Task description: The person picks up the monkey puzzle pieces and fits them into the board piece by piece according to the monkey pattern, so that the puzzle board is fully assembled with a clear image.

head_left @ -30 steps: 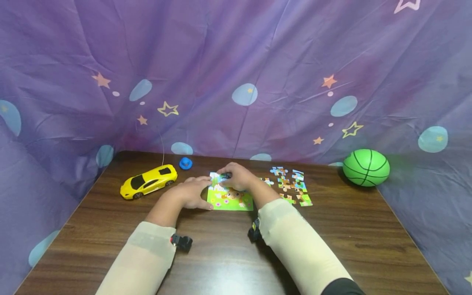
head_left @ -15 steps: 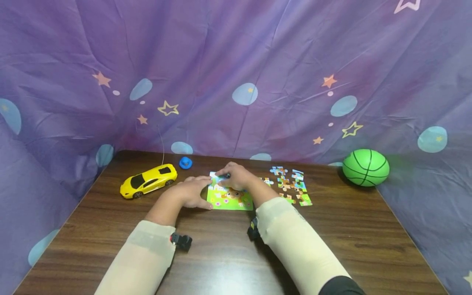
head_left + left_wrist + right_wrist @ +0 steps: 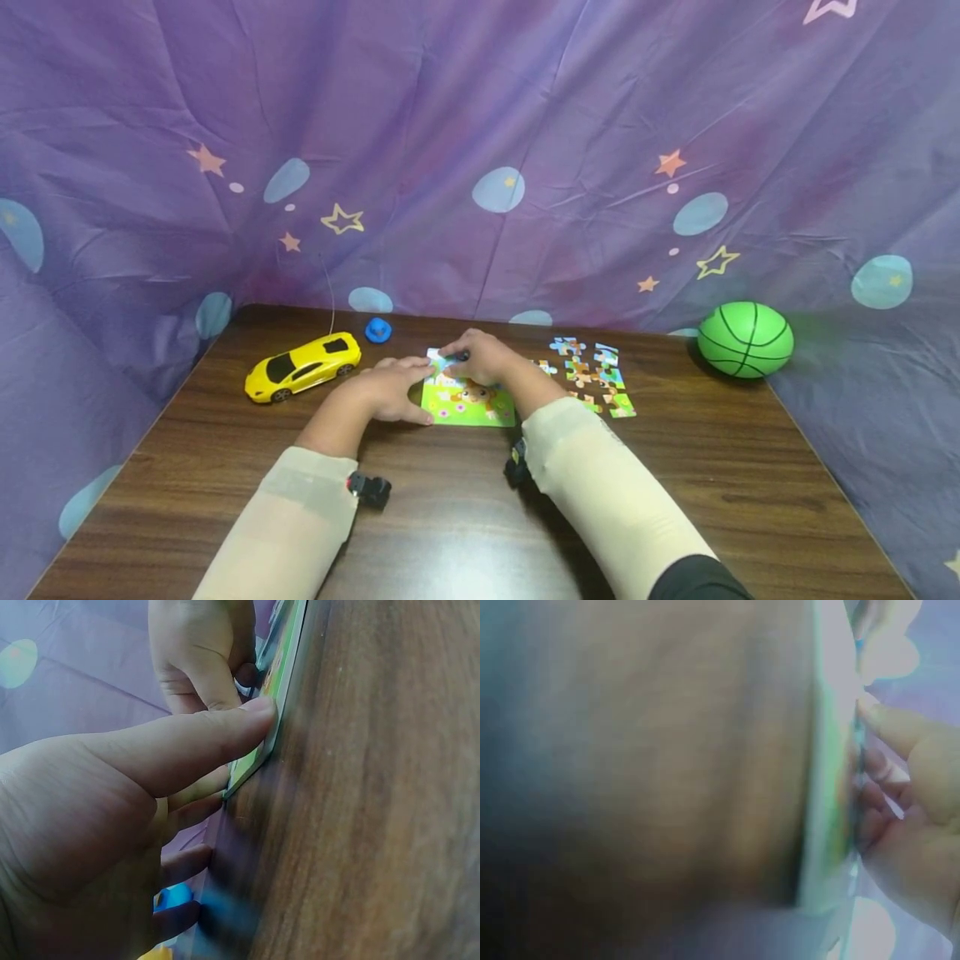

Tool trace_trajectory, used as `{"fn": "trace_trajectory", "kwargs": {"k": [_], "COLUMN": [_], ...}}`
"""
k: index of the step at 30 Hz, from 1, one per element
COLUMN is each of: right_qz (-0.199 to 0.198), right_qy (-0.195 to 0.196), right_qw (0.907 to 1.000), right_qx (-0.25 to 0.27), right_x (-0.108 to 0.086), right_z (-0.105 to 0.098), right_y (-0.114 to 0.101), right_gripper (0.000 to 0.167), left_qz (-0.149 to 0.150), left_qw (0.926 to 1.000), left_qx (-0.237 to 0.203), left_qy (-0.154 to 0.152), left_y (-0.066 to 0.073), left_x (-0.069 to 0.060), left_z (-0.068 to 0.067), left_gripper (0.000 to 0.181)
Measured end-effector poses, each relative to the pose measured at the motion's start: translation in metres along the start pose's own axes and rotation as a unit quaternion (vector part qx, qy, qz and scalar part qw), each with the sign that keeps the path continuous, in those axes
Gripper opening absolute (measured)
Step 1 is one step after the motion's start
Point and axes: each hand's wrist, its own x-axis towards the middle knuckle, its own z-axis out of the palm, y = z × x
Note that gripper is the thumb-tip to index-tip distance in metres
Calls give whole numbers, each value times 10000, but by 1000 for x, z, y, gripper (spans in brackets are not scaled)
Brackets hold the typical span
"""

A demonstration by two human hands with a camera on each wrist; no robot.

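A bright green puzzle board (image 3: 472, 412) with a cartoon animal face lies flat on the table. My left hand (image 3: 386, 392) steadies its left side: the thumb (image 3: 259, 709) touches the near corner, and the other fingers reach along the edge, mostly straight. Over the board's upper part, my right hand (image 3: 483, 360) bends its fingers down onto the picture. In the left wrist view a small pale edge, seemingly a puzzle piece (image 3: 241, 688), shows between its thumb and fingertip. The right wrist view is blurred, with the curled fingers (image 3: 871, 814) against the board.
Several loose puzzle pieces (image 3: 592, 375) lie right of the board. A yellow toy car (image 3: 303, 368) and a small blue toy (image 3: 378, 330) are at the left. A green ball (image 3: 745, 340) stands at the table's back right, before a purple curtain (image 3: 480, 150).
Almost nothing differs. Both hands keep their places on the board, and the right fingers shift only very slightly.
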Motion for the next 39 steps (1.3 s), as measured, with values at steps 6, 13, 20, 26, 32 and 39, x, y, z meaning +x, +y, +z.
{"fn": "trace_trajectory", "kwargs": {"k": [6, 13, 20, 26, 32, 39], "right_qz": [-198, -113, 33, 399, 559, 642], "right_qy": [358, 1135, 1449, 1534, 1503, 1364], "right_qw": [9959, 9884, 9848, 9818, 9839, 9864], "right_qx": [807, 1006, 952, 1041, 786, 655], "right_x": [-13, -41, -66, -77, -77, -73], "right_z": [-22, -52, -70, -81, -89, -92], "right_y": [13, 44, 81, 118, 150, 170], "right_gripper": [46, 44, 42, 49, 50, 52], "left_qz": [-79, -82, -58, -15, -92, -87], "left_qw": [9999, 9999, 10000, 10000, 10000, 10000], "left_qx": [122, 81, 8, -34, -34, -46], "left_qy": [26, 54, -9, -25, -9, 8], "left_y": [2, 4, 4, 5, 3, 1], "left_x": [0, 2, 0, -2, 0, 1], "left_z": [0, 0, 0, -1, -1, 0], "left_gripper": [96, 96, 96, 96, 95, 95]}}
